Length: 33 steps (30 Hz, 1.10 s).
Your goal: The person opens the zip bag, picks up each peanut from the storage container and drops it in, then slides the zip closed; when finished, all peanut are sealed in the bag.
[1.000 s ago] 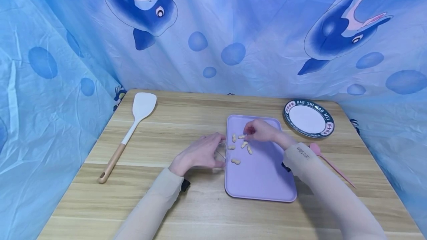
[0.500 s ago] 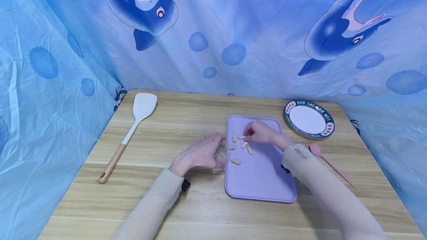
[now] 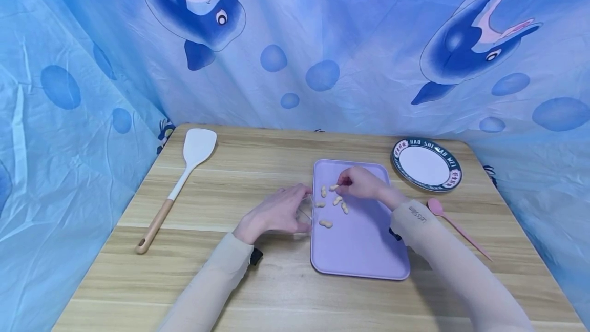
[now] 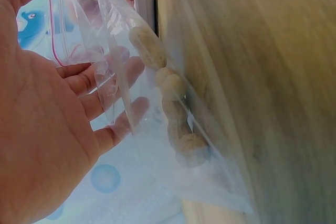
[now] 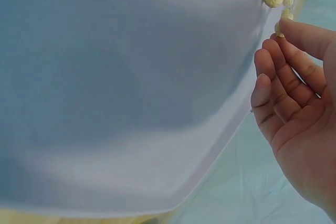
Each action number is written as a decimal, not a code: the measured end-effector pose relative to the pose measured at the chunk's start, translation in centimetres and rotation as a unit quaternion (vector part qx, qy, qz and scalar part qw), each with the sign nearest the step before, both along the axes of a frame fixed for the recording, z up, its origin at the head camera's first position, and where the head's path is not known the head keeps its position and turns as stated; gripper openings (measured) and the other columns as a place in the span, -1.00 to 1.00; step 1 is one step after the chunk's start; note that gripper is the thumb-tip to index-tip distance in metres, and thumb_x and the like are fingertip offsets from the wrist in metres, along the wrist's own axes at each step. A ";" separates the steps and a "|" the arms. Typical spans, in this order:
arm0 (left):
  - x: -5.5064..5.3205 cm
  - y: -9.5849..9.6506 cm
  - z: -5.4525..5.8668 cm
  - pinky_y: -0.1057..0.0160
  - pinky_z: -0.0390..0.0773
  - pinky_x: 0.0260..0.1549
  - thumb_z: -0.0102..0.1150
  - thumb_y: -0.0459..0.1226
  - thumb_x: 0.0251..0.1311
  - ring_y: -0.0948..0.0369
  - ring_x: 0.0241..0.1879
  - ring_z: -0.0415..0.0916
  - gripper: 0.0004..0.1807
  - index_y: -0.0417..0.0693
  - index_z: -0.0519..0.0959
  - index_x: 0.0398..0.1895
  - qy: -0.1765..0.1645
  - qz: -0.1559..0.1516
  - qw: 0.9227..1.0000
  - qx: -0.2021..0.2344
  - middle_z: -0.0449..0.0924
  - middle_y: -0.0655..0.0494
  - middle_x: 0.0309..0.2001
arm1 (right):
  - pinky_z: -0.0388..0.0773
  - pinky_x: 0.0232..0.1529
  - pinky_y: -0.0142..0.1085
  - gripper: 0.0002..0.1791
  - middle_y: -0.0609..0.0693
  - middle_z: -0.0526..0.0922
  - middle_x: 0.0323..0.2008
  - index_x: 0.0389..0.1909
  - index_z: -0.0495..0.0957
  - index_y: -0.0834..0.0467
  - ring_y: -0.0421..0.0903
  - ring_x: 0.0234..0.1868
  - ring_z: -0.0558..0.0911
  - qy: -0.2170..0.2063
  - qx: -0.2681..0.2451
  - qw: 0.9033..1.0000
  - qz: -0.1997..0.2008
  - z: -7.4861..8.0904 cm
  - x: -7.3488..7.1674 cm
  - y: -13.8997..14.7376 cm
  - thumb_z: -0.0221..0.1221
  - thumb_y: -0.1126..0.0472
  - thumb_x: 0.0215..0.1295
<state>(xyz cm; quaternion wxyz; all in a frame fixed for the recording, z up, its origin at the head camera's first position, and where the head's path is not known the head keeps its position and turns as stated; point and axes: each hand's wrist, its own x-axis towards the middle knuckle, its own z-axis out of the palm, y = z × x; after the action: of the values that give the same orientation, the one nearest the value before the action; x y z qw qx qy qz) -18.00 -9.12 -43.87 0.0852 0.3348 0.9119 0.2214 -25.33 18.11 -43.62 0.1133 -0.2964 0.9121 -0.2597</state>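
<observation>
My left hand (image 3: 281,211), at the tray's left edge, holds a clear plastic zip bag (image 4: 184,187). Its fingers are spread and curved about the bag's mouth, which has a red line. Several peanuts (image 4: 176,116) lie inside the bag, in the left wrist view. Over the purple tray (image 3: 359,255), my right hand (image 3: 359,182) pinches one end of a peanut (image 5: 286,15) between thumb and fingertips. Several more peanuts lie loose on the left part of the tray, among them a separate lower peanut (image 3: 325,224).
On the left lies a white spatula (image 3: 193,147) with a wooden handle. A green-rimmed plate (image 3: 424,167) stands at the back right, with a pink spoon (image 3: 461,229) in front of it. Behind the wooden table (image 3: 258,147) hangs a blue dolphin curtain (image 3: 369,40).
Almost nothing differs. The right hand stays at the same peanut, its fingertips shifting very slightly. The left hand and the bag keep their place.
</observation>
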 end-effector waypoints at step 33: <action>-0.1 0.1 -0.1 -0.01 0.30 0.29 0.45 0.19 -0.07 0.17 0.26 0.38 0.01 -0.06 0.29 0.41 0.009 -0.001 1.000 0.005 0.44 0.12 0.29 | 0.60 -0.33 -0.36 -0.92 -0.14 0.65 -0.42 -0.33 0.70 0.18 -0.29 -0.41 0.56 0.082 -0.032 0.993 0.075 3.7 5.6 -3.2 0.32 0.38 0.16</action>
<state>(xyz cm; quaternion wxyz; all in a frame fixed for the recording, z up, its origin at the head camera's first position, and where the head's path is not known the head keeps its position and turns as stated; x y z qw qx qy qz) -18.09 -9.05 -43.95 0.0757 0.3380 0.9113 0.2226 -19.71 14.91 -39.87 0.0480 -0.3881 0.8846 -0.2542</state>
